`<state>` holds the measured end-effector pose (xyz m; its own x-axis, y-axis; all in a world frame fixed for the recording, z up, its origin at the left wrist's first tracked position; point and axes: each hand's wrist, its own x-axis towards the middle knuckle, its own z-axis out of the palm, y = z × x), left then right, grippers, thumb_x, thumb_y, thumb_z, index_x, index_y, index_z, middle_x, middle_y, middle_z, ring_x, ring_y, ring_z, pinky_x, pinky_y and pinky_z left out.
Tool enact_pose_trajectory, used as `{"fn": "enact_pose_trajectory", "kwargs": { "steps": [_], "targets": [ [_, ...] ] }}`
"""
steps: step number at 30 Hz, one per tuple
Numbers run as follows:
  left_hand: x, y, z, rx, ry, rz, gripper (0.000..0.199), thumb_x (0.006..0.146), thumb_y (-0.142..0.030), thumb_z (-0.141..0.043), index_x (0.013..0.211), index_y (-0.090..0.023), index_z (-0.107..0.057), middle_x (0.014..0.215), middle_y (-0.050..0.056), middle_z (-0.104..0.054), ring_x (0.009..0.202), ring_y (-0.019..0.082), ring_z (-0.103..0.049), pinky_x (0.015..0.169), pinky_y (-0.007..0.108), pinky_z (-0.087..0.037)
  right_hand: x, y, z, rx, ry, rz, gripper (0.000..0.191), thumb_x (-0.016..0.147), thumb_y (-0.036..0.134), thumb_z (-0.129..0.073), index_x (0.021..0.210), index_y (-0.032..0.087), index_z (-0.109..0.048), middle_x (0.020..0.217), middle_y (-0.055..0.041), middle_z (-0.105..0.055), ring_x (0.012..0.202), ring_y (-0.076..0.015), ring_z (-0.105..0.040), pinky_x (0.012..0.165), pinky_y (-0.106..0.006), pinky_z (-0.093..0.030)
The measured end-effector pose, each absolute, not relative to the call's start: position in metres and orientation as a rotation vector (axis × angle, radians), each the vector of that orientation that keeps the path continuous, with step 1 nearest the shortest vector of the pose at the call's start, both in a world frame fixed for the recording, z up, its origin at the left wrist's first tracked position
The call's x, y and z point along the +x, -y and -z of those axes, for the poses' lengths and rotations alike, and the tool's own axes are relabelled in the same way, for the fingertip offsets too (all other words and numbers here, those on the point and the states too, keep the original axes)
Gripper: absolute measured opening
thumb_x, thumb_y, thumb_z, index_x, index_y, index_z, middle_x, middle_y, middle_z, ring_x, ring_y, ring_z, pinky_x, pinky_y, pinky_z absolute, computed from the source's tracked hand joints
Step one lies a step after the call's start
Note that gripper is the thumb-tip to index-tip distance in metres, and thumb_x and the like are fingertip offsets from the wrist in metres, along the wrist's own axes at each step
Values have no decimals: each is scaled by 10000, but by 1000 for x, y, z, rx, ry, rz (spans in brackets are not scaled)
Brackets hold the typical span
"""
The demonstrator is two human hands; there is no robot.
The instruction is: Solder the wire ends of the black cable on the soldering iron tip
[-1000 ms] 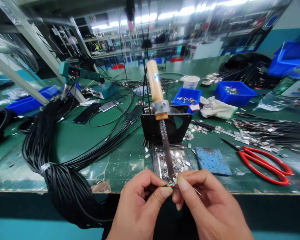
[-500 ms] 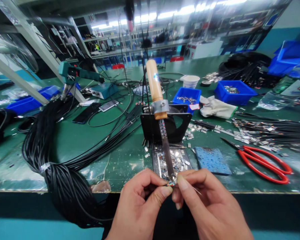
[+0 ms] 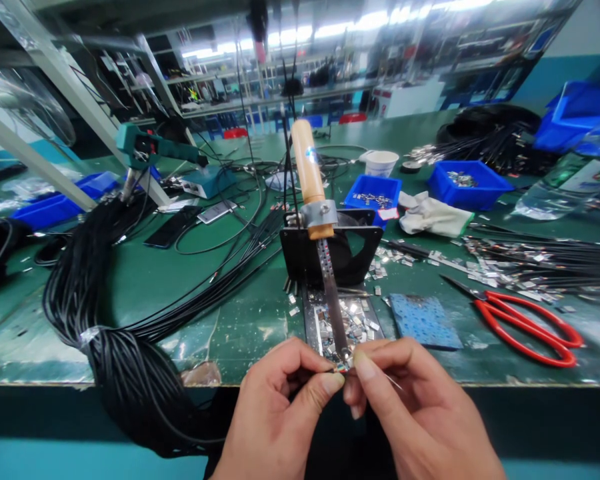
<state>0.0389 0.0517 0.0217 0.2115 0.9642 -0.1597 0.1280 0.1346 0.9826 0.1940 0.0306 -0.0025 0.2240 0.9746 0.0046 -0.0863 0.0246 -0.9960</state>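
Note:
At the front edge of the bench, my left hand (image 3: pixel 290 400) is closed in a pinch on a cable end with small coloured wires (image 3: pixel 340 368). My right hand (image 3: pixel 410 400) is closed beside it, thumb and fingers pinching a thin silvery wire that looks like solder wire (image 3: pixel 394 382). Just above the fingertips is the tip of a soldering iron (image 3: pixel 336 320), which has a wooden handle and is clamped pointing down on a black stand (image 3: pixel 300 257). Small metal pieces (image 3: pixel 357 323) lie on a plate under the iron. My fingers partly hide the joint.
Red-handled scissors (image 3: pixel 525 327) and a blue sponge (image 3: pixel 425 321) lie to the right. A thick bundle of black cables (image 3: pixel 80 267) hangs over the left front edge. Blue bins (image 3: pixel 467 200), a white glove (image 3: pixel 435 217) and a bottle (image 3: pixel 555 183) stand farther back.
Both hands keep almost the same pose at the iron's tip. The whole view has shifted very slightly; nothing is taken up or let go.

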Motion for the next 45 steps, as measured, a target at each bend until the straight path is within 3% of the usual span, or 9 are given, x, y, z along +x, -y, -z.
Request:
{"fn": "enact_pose_trajectory", "kwargs": {
  "steps": [7,45],
  "targets": [
    [37,-50,-20,1281,-1197,-877,236,934,-371,-717,772,-199,-709,761,7,-689,732,177,-605,685,272,-466,198,-29,6,-1194,1066,-1090,175,993,331,-696,837,252,-690,745,21,-731,599,-101,-702,585,-169,-599],
    [41,-51,-20,1234,-1186,-907,235,935,-361,-722,768,-198,-697,752,11,-680,718,180,-590,677,280,-460,193,-30,5,-1190,989,-1107,180,970,354,-725,826,250,-698,714,8,-736,596,-124,-687,586,-207,-601]
  ]
}}
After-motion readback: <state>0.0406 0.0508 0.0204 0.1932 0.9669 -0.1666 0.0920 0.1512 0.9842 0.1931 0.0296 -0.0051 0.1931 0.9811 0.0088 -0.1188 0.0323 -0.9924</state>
